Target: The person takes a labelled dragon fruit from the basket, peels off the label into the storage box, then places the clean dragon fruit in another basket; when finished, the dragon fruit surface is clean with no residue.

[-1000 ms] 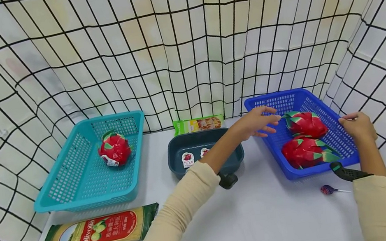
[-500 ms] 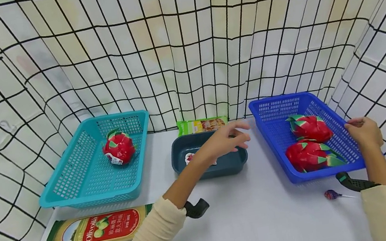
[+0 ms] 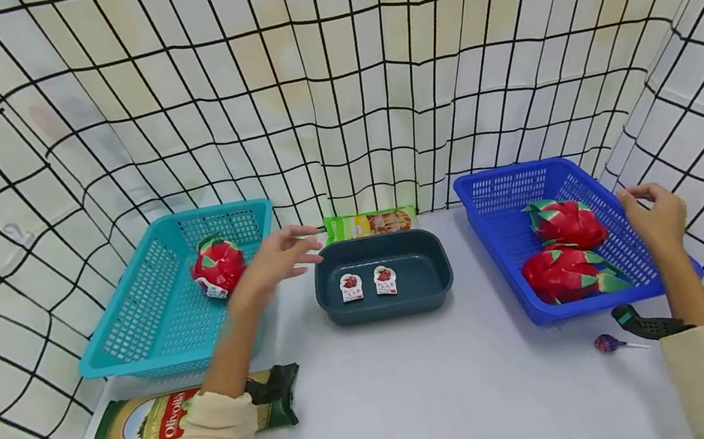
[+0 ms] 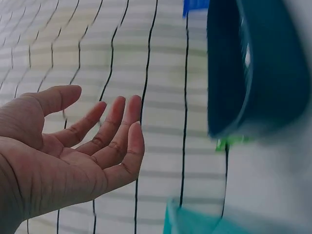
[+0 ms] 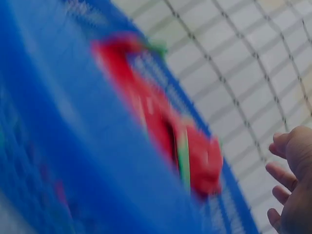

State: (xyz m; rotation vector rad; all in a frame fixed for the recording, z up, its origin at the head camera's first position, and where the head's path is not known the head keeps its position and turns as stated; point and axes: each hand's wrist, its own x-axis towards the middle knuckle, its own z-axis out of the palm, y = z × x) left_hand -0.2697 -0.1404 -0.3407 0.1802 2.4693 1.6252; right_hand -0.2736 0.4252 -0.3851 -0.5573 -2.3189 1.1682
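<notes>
My left hand (image 3: 279, 257) hovers between the teal basket (image 3: 100, 363) and the dark rectangular tray (image 3: 389, 312); its fingers are relaxed and hold nothing. In the left wrist view, the palm of this left hand (image 4: 83, 151) is bare. My right hand (image 3: 657, 215) is at the right rim of the blue basket (image 3: 501, 258), fingers loosely bent; the right wrist view shows that hand (image 5: 295, 180) holding nothing. Two red dragon fruits (image 3: 567, 224) lie in the blue basket. Another dragon fruit (image 3: 218, 264), bearing a white sticker, sits in the teal basket. Two dragon-fruit stickers (image 3: 385, 280) lie in the tray.
A pasta packet (image 3: 144, 429) lies front left, partly under my left forearm. Behind the tray is a green snack packet (image 3: 371, 223). A lollipop (image 3: 609, 343) lies before the blue basket. Black-grid cloth walls (image 3: 345, 84) enclose the table (image 3: 434, 404).
My left hand has moved left, from beside the blue basket across the tray towards the teal basket. My right hand has stayed near the blue basket's rim, its fingers now looser.
</notes>
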